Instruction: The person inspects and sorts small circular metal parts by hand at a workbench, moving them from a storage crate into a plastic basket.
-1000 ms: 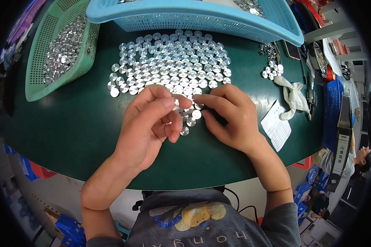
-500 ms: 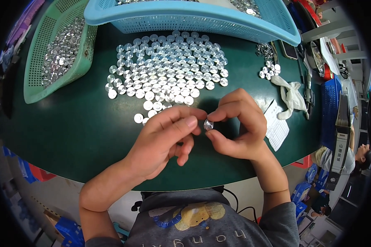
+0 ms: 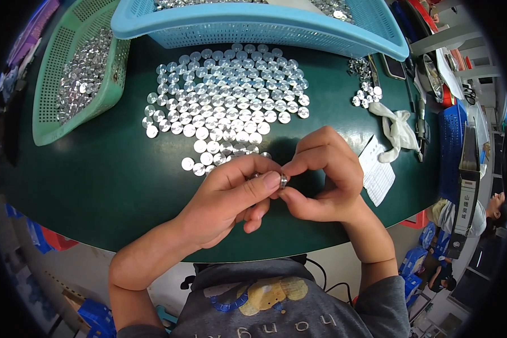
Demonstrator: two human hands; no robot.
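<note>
A small, shiny round metal part is between my two hands, above the near side of the green table. My right hand pinches it by its edges between thumb and forefinger. My left hand meets it from the other side, thumb tip against the part and fingers curled behind. Those left fingers partly hide the piece, and what lies under them cannot be made out. Just beyond my hands, many similar round metal discs lie in rows on the green table, their flat faces up.
A green basket of small metal parts stands at left; a large light-blue basket spans the back. At right are a small pile of metal pieces, a phone, a white cloth, a paper sheet and a binder.
The metal part has turned and moved slightly nearer me. My left thumb and fingers have closed onto it, where before they were apart from it beside the right hand's pinch.
</note>
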